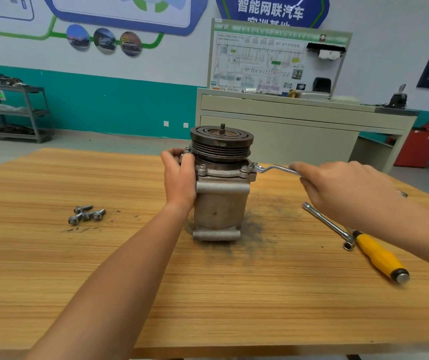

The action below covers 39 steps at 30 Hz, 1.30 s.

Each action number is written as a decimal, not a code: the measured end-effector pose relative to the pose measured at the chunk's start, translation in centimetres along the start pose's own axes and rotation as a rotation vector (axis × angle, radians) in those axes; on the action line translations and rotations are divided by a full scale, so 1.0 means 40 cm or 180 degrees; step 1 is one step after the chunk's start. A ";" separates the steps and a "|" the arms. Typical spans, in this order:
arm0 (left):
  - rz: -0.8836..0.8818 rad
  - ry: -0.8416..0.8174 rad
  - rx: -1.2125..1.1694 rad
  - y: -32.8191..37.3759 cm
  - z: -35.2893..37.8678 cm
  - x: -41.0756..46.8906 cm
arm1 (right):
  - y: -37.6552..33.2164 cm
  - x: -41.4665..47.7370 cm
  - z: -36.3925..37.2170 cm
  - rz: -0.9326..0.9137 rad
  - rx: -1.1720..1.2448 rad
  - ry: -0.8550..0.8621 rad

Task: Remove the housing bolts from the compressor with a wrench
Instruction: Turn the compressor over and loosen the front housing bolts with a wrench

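The compressor (218, 198) was stood upright near the middle of the table (52, 268), with its pulley (221, 141) on top. The left hand (179, 175) was clasped round its upper left side, fingers curled at the flange (222, 174). The right hand (338, 188) was closed round the handle of the wrench (273, 168), whose end was set on a bolt (253, 165) at the flange's right edge. Two more bolts were seen on the near side of the flange, and a few loose bolts (86, 214) were heaped on the table to the left.

The chief risk was judged to be movement of the compressor itself. It was steadied by one hand only, and dark grit was spread round its base, so a hard pull on the long handle could spin or tip it. If the wrench end were not fully seated, or were tilted by the cranked shank, it could be thrown off the bolt and the head rounded; the right knuckles could then be driven into the table or casting. The left fingers, held close under the pulley and beside a bolt, could be pinched if the body turned. A socket bar (330, 224) and a screwdriver (379, 255) lay near right, under the forearm, and could be knocked away by a wide sweep. A freed bolt could be dropped and lost if not caught.
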<state>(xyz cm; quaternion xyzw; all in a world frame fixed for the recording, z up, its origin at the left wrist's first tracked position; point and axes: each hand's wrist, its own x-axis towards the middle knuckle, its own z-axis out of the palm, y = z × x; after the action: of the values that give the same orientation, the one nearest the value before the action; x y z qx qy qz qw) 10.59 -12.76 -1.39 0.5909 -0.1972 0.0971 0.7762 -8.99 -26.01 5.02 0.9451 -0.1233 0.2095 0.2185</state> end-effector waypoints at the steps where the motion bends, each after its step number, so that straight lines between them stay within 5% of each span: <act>1: 0.0004 -0.0006 0.0006 0.001 0.000 0.000 | -0.007 -0.003 -0.004 -0.0027 -0.0019 -0.0064; 8: 0.0019 -0.0057 -0.0032 -0.001 -0.004 -0.002 | -0.023 0.011 -0.020 0.0141 0.0153 0.0076; 22: -0.0123 -0.0155 -0.0074 -0.014 -0.011 0.006 | -0.192 0.027 -0.152 -0.0029 -0.0495 -0.1324; 33: -0.0140 -0.0209 -0.0223 -0.013 -0.018 0.000 | -0.236 0.040 -0.128 0.0502 0.0088 -0.1126; 39: -0.0220 0.0066 -0.0382 -0.012 -0.028 -0.023 | -0.216 0.018 -0.095 0.0313 -0.0310 -0.0821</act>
<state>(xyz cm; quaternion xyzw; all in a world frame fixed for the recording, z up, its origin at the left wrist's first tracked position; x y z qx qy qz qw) 10.16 -11.73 -2.46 0.5487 -0.1741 0.0644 0.8151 -6.85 -16.78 5.30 0.9453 -0.2065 0.0905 0.2359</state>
